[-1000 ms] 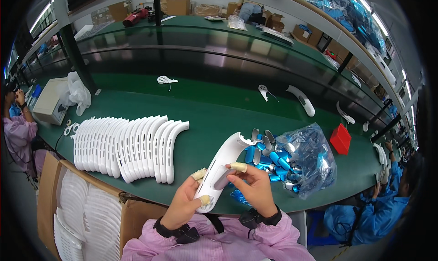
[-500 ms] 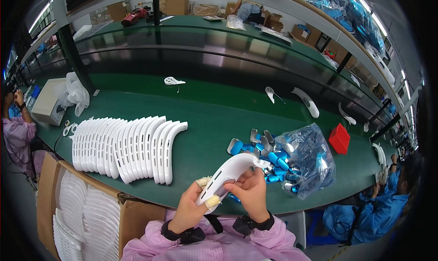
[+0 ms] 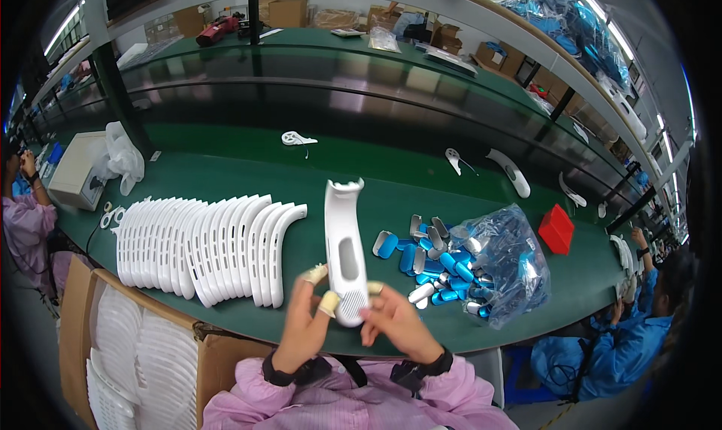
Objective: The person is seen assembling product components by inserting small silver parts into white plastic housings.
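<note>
Nearest, pink sleeves with dark wrist straps rise from the lower edge. Left hand (image 3: pixel 304 332), fingertips capped in tan finger cots, grip closed on the lower left side of a long white plastic shell (image 3: pixel 344 253); right hand (image 3: pixel 398 325), grip closed on the same shell's lower right side, one capped finger touching its edge. The shell stands upright above the near edge of the green desk (image 3: pixel 361 182), forked top end pointing far, an oblong slot at mid-length and a patch of fine perforations near the bottom. Near left, below the desk edge, an open cardboard box (image 3: pixel 150 347) holding stacked white shells. On the desk, left of the hands, a row of white curved shells (image 3: pixel 203 249) leaning on edge, one against the next. Right of the held shell, a scatter of small blue and silver oval parts (image 3: pixel 432 261) spilling from a clear plastic bag (image 3: pixel 504 261). Just right of the bag, a small red box (image 3: pixel 557 229). Far left on the desk, a beige boxlike device (image 3: pixel 75 170) with a crumpled white plastic bag (image 3: pixel 120 155) touching it. Farther back, single white parts lie well apart: one at centre (image 3: pixel 297 138), others to the right (image 3: pixel 508 170). Beyond, a raised green shelf (image 3: pixel 301 50) carrying cardboard cartons (image 3: pixel 286 12). At the left edge, a seated person in pink (image 3: pixel 26 230); at the right edge, a person in blue (image 3: pixel 639 317).
</note>
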Motion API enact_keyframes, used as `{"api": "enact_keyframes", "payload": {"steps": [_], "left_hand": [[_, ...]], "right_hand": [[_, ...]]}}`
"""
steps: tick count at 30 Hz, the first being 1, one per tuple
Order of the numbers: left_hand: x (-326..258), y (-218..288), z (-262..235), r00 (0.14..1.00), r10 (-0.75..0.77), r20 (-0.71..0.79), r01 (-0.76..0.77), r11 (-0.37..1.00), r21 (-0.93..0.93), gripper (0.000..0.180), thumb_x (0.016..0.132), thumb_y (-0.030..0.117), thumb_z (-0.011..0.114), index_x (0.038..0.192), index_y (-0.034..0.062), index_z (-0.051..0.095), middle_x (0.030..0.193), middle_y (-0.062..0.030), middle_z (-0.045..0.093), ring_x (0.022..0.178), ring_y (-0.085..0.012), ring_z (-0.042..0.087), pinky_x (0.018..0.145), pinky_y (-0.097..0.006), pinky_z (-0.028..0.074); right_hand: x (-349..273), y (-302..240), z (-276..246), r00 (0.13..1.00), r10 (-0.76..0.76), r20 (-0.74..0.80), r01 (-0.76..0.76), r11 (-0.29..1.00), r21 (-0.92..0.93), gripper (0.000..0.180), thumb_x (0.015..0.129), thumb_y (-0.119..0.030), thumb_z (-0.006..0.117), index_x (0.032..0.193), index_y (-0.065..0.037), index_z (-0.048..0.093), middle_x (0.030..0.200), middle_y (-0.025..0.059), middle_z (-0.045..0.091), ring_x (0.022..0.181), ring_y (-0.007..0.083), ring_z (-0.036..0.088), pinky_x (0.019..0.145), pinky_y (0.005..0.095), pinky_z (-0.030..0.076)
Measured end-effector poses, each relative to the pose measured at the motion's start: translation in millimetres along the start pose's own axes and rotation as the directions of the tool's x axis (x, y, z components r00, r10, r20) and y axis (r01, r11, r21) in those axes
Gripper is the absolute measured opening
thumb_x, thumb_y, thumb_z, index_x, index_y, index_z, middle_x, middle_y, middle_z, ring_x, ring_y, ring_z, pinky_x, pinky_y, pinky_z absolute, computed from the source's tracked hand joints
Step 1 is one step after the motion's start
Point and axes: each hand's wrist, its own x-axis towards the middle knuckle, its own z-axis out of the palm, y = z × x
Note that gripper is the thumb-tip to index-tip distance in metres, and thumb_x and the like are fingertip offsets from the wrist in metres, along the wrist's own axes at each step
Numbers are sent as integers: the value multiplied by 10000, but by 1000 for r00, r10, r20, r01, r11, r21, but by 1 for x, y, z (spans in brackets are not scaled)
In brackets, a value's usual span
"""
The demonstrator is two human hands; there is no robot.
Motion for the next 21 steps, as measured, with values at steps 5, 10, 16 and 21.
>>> {"api": "enact_keyframes", "payload": {"steps": [5, 10, 16, 21], "left_hand": [[22, -11, -36, 961, 199, -191, 2, 688, 725, 398, 790, 45, 621, 1176, -12, 542, 1230, -205, 471, 1170, -416, 377, 1000, -465, 307], [19, -20, -44, 976, 193, -100, -36, 594, 803, 419, 769, 32, 632, 1175, -12, 537, 1258, -217, 466, 1173, -422, 381, 1002, -471, 308], [17, -19, -45, 973, 197, -116, -34, 626, 779, 435, 760, 40, 647, 1179, -3, 537, 1284, -213, 461, 1189, -424, 375, 1012, -471, 302], [16, -12, -35, 950, 272, -154, -76, 677, 732, 396, 771, 57, 645, 1149, -27, 560, 1254, -215, 480, 1186, -406, 406, 1004, -470, 323]], "right_hand": [[64, -13, -78, 970, -98, -225, 96, 995, -16, 419, 911, -106, 587, 1281, 13, 432, 887, 82, 640, 580, 138, 624, 516, 242, 524], [113, -29, -100, 865, -393, -313, 343, 917, -203, 614, 888, -75, 593, 1424, -14, 299, 1429, 154, 329, 1274, 240, 422, 868, 337, 494], [87, -27, -99, 859, -461, 221, 123, -234, -964, 443, 706, -31, 682, 1139, -85, 608, 1285, 129, 499, 1152, 295, 498, 929, 422, 435], [79, -21, -92, 807, -531, 260, 156, -234, -960, 188, 706, -42, 691, 895, -49, 692, 973, 72, 635, 941, 285, 568, 809, 376, 458]]}}
